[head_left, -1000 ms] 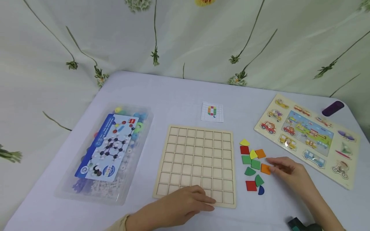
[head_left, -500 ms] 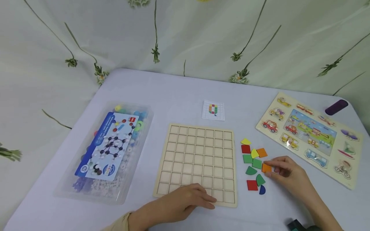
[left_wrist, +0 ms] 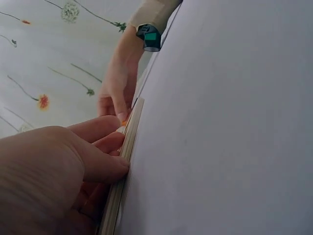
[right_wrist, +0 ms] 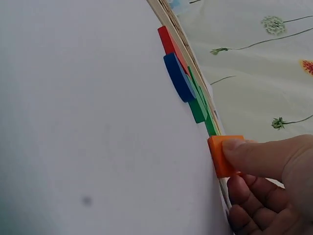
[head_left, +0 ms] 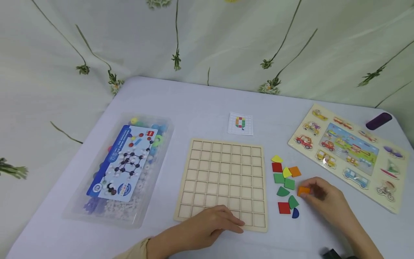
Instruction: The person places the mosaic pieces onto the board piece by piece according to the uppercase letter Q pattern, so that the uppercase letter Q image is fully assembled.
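My right hand pinches an orange square tile between thumb and fingers, just right of the loose pieces. In the right wrist view the thumb presses on the face of this orange tile, which stands tilted up. My left hand rests at the front edge of a wooden grid board, fingers lying over its lower cells. In the left wrist view the thumb of the left hand touches the board's side edge. Beside the board lie green tiles, red squares, another orange square, yellow pieces and a blue half-round piece.
Behind the board lies a small pattern card. A clear plastic box with a molecular model kit sheet stands at left. At right are a wooden vehicle puzzle and a dark purple oblong object.
The right hand has closed its fingers on the orange square and drawn it slightly right, tilting it up, away from the green square. The left hand stays on the board edge.
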Demonstrator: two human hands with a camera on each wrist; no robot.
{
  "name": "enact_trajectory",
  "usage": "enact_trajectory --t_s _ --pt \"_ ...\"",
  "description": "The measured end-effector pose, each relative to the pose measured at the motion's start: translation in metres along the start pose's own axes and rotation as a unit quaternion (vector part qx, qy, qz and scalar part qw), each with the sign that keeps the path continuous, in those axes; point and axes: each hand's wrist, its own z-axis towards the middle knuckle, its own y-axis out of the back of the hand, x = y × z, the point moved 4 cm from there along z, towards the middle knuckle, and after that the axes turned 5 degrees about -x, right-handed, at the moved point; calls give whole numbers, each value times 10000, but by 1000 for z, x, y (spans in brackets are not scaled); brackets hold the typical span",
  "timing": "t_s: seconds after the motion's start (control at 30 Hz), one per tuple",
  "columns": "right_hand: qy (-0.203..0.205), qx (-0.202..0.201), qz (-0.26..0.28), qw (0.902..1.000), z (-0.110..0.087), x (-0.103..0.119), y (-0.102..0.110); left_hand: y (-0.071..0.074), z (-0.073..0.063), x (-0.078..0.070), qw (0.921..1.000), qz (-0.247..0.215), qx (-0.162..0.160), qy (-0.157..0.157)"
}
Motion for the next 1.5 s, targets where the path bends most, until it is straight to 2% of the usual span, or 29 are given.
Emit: enact_trajectory --t_s 0.2,0.37,0.5,0.63,0.8,0.93,1.0,1.1,1.23,1.37,1.5 --pt "-374 33 998 9943 4 11 9 0 4 -3 9999 56 -140 2" --pt "-183 83 1977 9801 16 42 7 0 4 -2 9995 -46 -266 134" --pt "-57 398 2722 9614 30 73 -2 1 3 0 9992 -70 -340 222" --pt "-86 777 3434 9359 46 101 -17 2 3 1 9990 -168 -337 261" --pt "-205 1008 4165 9033 66 128 -45 4 3 2 9987 -285 -305 309" --pt "-291 1199 4384 8903 78 142 -72 3 3 2 9986 -337 -264 320" --pt "-328 1255 4360 8906 82 146 -83 3 3 2 9987 -335 -257 301" --pt "-402 1263 4218 8969 87 147 -98 3 3 2 9990 -260 -262 265" --pt "-253 1217 3671 9218 91 147 -110 3 3 2 9991 -207 -266 250" --pt "312 1147 2837 9515 91 147 -115 3 3 2 9990 -248 -240 290" --pt "923 1113 2240 9638 90 151 -116 3 4 2 9990 -241 -212 305"
